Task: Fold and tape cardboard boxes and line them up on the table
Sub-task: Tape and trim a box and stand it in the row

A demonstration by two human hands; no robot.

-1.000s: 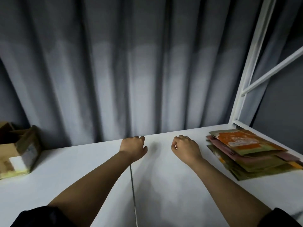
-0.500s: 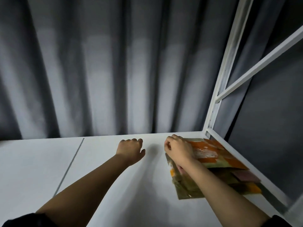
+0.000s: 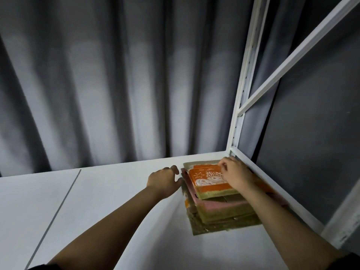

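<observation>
A stack of flattened cardboard boxes (image 3: 216, 211) lies on the white table (image 3: 109, 207) at its far right corner. The top one is an orange printed flat box (image 3: 204, 178); pink and brown sheets lie under it. My right hand (image 3: 233, 173) rests on the far right part of the orange box with its fingers curled at the box's far edge. My left hand (image 3: 165, 180) hovers just left of the stack, fingers loosely bent, thumb near the stack's left edge, holding nothing.
A white metal shelf frame (image 3: 238, 114) rises at the table's right corner, with a diagonal brace. A grey curtain (image 3: 116, 84) hangs behind the table. A seam (image 3: 58, 207) runs across the tabletop on the left.
The view has swung right and the stack now lies under my hands. My right hand has moved onto the orange box's far edge, and my left hand has come up to the stack's left side.
</observation>
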